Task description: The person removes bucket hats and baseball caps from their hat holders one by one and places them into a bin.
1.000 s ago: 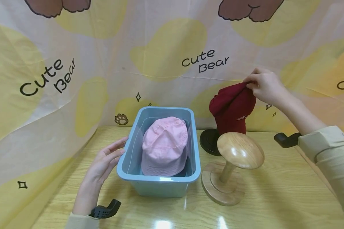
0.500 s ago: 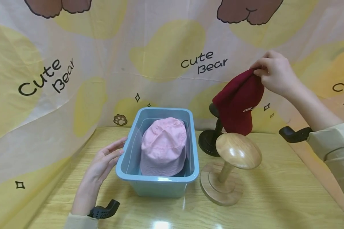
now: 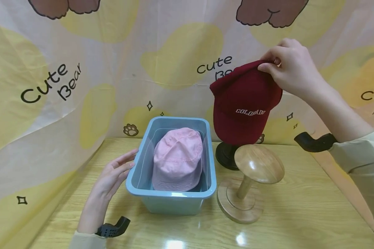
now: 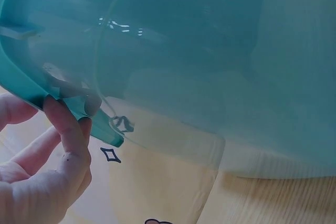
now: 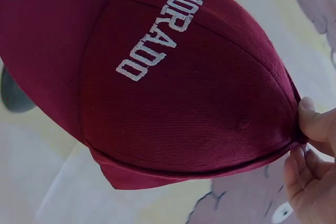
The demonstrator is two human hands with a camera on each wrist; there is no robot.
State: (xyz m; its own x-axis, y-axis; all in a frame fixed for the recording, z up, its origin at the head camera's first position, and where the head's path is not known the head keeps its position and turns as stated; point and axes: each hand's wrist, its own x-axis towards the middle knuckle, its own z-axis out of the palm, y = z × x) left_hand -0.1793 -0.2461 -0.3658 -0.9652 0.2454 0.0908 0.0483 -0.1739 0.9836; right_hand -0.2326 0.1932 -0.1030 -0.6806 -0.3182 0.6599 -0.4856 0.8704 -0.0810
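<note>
My right hand (image 3: 293,69) pinches the top of a dark red baseball cap (image 3: 244,97) between thumb and fingers. The cap hangs in the air, brim down, with white "COLORADO" lettering facing me; in the right wrist view its crown (image 5: 194,93) is gathered at the fingertips. Farther left, my left hand (image 3: 113,176) rests its fingers against the left rim of a blue plastic bin (image 3: 171,194). The left wrist view has those fingers (image 4: 71,129) touching the rim from outside. Inside the bin lies a pink cap (image 3: 178,159), crown up.
A wooden hat stand (image 3: 258,164) with a domed top stands right of the bin. Behind it is a black stand (image 3: 225,159), its upper part hidden by the red cap. A printed cloth (image 3: 180,52) hangs along the back and left of the wooden table (image 3: 305,200).
My right hand has lifted the red cap up off the black stand, then brought it slightly left and turned its lettering toward me. The left hand and bin stay put.
</note>
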